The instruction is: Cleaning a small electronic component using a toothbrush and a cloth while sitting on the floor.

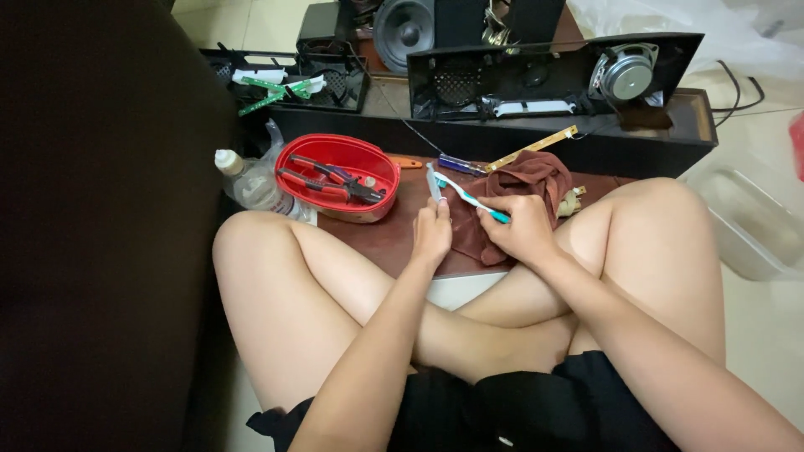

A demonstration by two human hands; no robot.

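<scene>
While our right hand grips a toothbrush with a white and teal handle, its bristle end meets the small pale part that our left hand holds upright. We take the brown wooden board as our landmark: both hands hover over its near half, just above our crossed legs. The right fingers are curled together tight round the brush handle near its teal end; the left fingers are closed round the lower part of the pale piece, thumb side towards us, so only its top shows. We cannot tell what the piece is.

Under the right hand a brown cloth is bunched on the board's right side, reaching almost to its near edge. On the board's left end sits a red oval tub holding pliers, touching the left board edge. Left of the board, beside our knee, lies a clear plastic bottle with a white cap. Along the board's far edge we see a blue-handled screwdriver and a narrow yellow strip. Beyond the board stands a black speaker panel with a round driver. Open room on the board is slim: a bare patch between tub and hands, hemmed by our knees either side.
</scene>
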